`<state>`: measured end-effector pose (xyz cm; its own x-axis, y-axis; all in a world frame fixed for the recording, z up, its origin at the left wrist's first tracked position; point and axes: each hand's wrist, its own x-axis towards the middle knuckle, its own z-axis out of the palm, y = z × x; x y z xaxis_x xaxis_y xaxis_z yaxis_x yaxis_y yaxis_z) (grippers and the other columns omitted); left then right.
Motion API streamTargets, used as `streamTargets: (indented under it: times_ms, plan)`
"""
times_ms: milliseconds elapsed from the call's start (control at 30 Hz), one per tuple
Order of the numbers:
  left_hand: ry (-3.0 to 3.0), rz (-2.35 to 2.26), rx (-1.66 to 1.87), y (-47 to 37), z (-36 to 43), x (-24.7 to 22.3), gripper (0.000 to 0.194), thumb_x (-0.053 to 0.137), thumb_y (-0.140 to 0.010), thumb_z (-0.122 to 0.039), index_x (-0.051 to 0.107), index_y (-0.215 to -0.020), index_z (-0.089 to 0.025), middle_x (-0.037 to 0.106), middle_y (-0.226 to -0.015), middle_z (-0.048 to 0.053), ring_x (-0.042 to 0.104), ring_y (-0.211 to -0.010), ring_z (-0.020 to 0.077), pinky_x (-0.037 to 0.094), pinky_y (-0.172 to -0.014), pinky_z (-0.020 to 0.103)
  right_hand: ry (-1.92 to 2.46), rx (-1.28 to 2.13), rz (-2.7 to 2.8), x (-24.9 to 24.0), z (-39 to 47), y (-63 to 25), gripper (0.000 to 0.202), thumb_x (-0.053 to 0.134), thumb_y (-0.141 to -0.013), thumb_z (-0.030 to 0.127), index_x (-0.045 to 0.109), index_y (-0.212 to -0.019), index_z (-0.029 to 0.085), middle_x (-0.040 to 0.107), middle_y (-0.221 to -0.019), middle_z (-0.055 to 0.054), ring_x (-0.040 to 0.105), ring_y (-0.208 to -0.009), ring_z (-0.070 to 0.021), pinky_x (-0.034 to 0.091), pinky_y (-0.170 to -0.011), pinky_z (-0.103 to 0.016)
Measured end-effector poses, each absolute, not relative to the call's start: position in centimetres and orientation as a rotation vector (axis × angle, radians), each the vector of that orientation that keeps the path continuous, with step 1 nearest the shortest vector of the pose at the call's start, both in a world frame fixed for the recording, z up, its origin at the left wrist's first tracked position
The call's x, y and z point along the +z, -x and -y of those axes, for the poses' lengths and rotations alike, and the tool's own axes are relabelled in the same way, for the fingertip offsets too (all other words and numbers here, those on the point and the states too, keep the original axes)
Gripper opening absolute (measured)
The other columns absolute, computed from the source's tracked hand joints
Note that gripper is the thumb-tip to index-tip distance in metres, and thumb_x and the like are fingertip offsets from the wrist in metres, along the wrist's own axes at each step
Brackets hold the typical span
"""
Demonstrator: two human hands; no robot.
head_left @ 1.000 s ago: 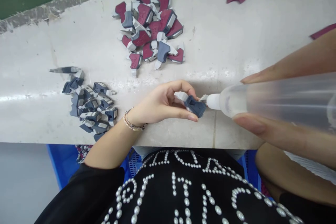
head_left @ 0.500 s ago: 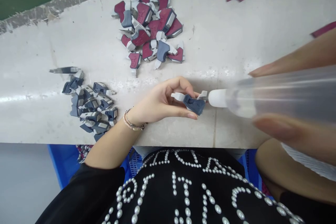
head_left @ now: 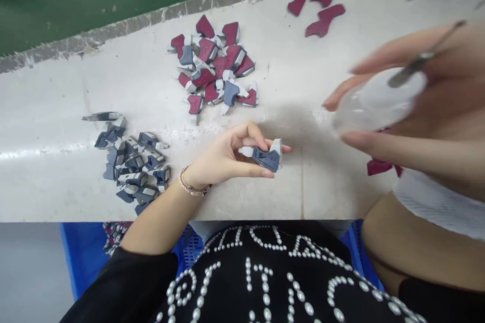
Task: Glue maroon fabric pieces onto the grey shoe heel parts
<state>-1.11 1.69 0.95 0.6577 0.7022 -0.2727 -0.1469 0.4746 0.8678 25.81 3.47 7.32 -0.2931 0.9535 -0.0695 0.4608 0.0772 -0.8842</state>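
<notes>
My left hand (head_left: 231,154) pinches a small blue-grey and white plastic part (head_left: 267,159) between thumb and fingers, just above the table. The part's hollow blue-grey face is turned up. Over to the right, my right hand (head_left: 447,106) is closed around a translucent squeeze bottle (head_left: 358,108), its white top and thin metal nozzle (head_left: 411,68) facing up towards me. Hand and bottle are somewhat blurred. Below that hand lie maroon pieces (head_left: 379,166), partly hidden by it.
A heap of maroon-faced parts (head_left: 206,50) lies at the far middle of the white table (head_left: 291,202). Blue-grey parts (head_left: 132,164) are piled at left. Several flat maroon pieces (head_left: 326,19) rest far right of centre. Below the table edge is a blue bin (head_left: 81,257).
My right hand has drawn the bottle away from the part and tipped its nozzle up. The left hand has turned the part slightly and shifted a little left. The camera view has moved too.
</notes>
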Motion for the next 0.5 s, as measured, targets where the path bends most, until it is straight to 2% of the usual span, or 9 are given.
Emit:
streamTargets:
  times_ms: [67,133,233,300,400,467,500]
  plan:
    - [-0.966,-0.703,0.546,1.3,-1.6,0.9,0.040,0.089,-0.074,-0.017,0.055,-0.095,-0.018,0.079,-0.111,0.009,0.074,-0.118,0.0222,0.064,-0.081,0.024,1.323,1.181,1.804,6.9,-4.4,-24.4,0.036,0.078,-0.088,0.036,0.070,-0.122,0.027,0.073,-0.107,0.000,0.070,-0.095,-0.0153,0.060,-0.085,-0.034]
    - [-0.988,-0.730,0.524,1.4,-1.5,0.8,0.039,0.088,-0.075,-0.018,0.055,-0.094,-0.019,0.079,-0.115,0.010,0.075,-0.115,0.0216,0.064,-0.080,0.024,1.314,1.216,1.825,5.9,-5.1,-23.2,0.023,0.078,-0.086,0.029,0.074,-0.107,0.021,0.074,-0.112,0.000,0.069,-0.104,-0.0182,0.057,-0.094,-0.036]
    - [-1.084,-0.710,0.580,1.4,-1.6,-0.1,0.037,0.087,-0.073,-0.017,0.056,-0.094,-0.022,0.080,-0.111,0.005,0.076,-0.112,0.0218,0.064,-0.077,0.025,1.326,1.301,1.882,3.9,-5.8,-22.1,0.023,0.080,-0.081,0.026,0.071,-0.101,0.019,0.074,-0.111,-0.001,0.069,-0.091,-0.0176,0.055,-0.086,-0.035]
    - [-1.167,-0.633,0.665,1.2,-1.7,-0.8,0.038,0.087,-0.070,-0.016,0.057,-0.092,-0.024,0.080,-0.102,0.001,0.078,-0.108,0.0220,0.064,-0.075,0.027,1.332,1.300,1.924,3.0,-5.8,-21.7,0.022,0.077,-0.082,0.022,0.067,-0.101,0.019,0.074,-0.112,-0.001,0.070,-0.092,-0.0173,0.055,-0.086,-0.034]
    - [-1.258,-0.535,0.728,1.0,-1.8,-1.9,0.034,0.082,-0.073,-0.014,0.056,-0.094,-0.022,0.079,-0.098,0.001,0.078,-0.108,0.0224,0.062,-0.076,0.028,1.362,1.256,1.974,2.5,-5.4,-22.2,0.043,0.078,-0.077,0.014,0.062,-0.116,0.019,0.071,-0.122,-0.003,0.069,-0.108,-0.0188,0.055,-0.094,-0.033]
    - [-1.296,-0.532,0.698,1.1,-1.9,-2.4,0.033,0.080,-0.076,-0.015,0.054,-0.096,-0.021,0.078,-0.102,0.002,0.076,-0.112,0.0222,0.061,-0.078,0.027,1.412,1.188,1.996,3.2,-4.8,-23.4,0.062,0.082,-0.073,0.014,0.056,-0.130,0.020,0.066,-0.134,-0.008,0.066,-0.118,-0.0214,0.054,-0.099,-0.035]
    - [-1.306,-0.546,0.675,1.1,-1.9,-2.5,0.035,0.081,-0.076,-0.016,0.053,-0.096,-0.022,0.077,-0.104,0.002,0.076,-0.113,0.0217,0.060,-0.079,0.026,1.451,1.139,1.998,3.9,-4.3,-24.2,0.064,0.083,-0.073,0.018,0.055,-0.131,0.019,0.064,-0.135,-0.011,0.065,-0.119,-0.0233,0.054,-0.099,-0.037]
